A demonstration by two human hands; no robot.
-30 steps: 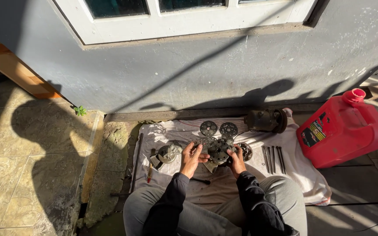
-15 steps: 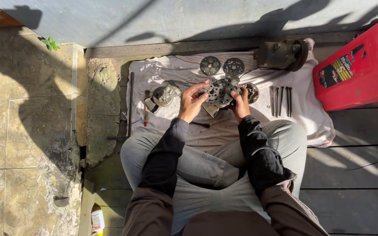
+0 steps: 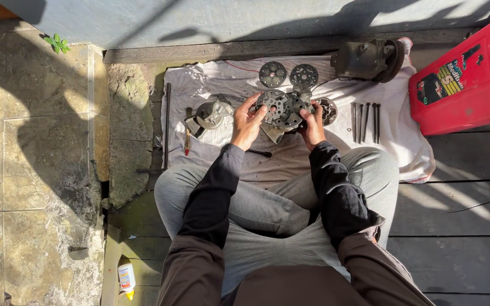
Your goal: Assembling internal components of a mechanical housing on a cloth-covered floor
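I sit cross-legged on a dark deck with a white cloth [image 3: 211, 85] spread before me. My left hand [image 3: 247, 122] and my right hand [image 3: 313, 123] both grip a round grey metal machine part [image 3: 282, 109] with holes in its face, held just above the cloth. Two flat perforated metal discs [image 3: 288, 74] lie beyond it. A smaller grey metal housing [image 3: 209, 115] rests left of my left hand. Several long bolts [image 3: 365, 119] lie in a row to the right.
A red plastic fuel can [image 3: 467, 76] stands at the right. A dark cylindrical machine body [image 3: 368, 59] sits at the cloth's far edge. A red-handled tool [image 3: 187, 140] and a thin rod [image 3: 167, 124] lie at left. A small bottle [image 3: 126, 277] lies near my left knee.
The view has tilted down and closer, so my legs and the deck fill more of it. Both hands keep hold of the metal part, turning it slightly.
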